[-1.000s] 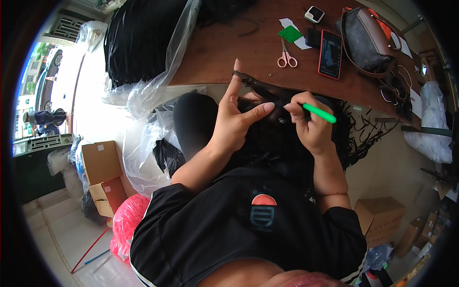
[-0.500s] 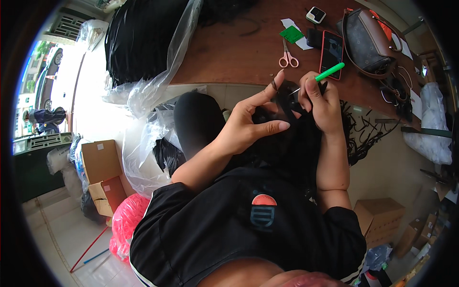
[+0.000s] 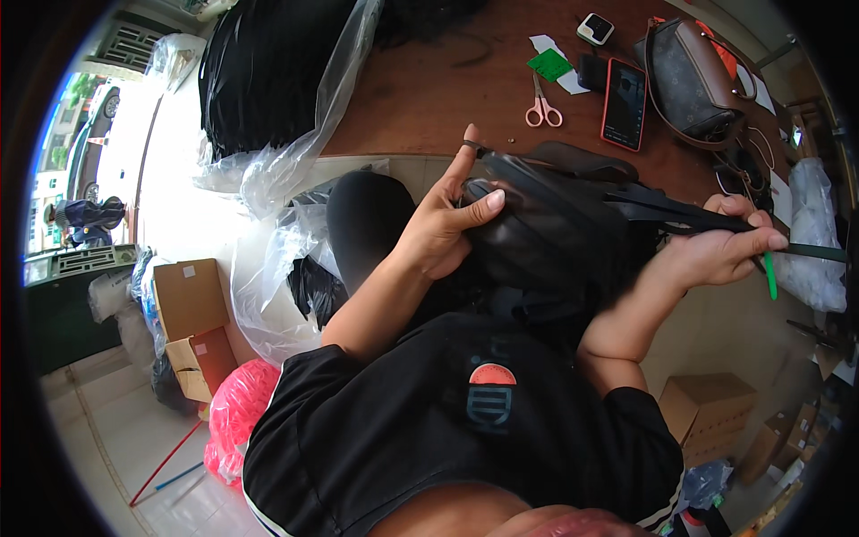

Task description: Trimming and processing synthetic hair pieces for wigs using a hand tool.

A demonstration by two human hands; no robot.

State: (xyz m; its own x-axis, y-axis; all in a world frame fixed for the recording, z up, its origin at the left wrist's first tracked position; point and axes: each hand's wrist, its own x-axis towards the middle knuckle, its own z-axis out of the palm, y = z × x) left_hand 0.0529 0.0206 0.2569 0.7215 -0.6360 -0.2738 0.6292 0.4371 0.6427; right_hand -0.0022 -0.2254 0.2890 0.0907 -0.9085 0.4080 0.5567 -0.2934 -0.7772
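A bundle of thin, soft black material (image 3: 550,224), partly blurred, is spread above my lap, and I cannot make out its exact kind. My left hand (image 3: 438,224) grips its left side, thumb pressed on top, index finger raised with a dark loop round it. Out to the right, my right hand (image 3: 716,255) is closed on black straps (image 3: 658,210) drawn taut from the bundle. Below those fingers juts the green handle (image 3: 770,276) of a slim tool; its metal tip is hidden.
On the brown table (image 3: 429,107) lie pink-handled scissors (image 3: 543,112), a phone (image 3: 624,103), a green packet (image 3: 548,64) and a handbag (image 3: 693,76). Black strips in clear plastic (image 3: 268,80) stand at the far left. Cardboard boxes (image 3: 191,295) and a pink bag (image 3: 242,403) are on the floor.
My right hand has swung far to the right, pulling black straps out straight, and the green handle now points down. My left hand has shifted slightly left with the black material.
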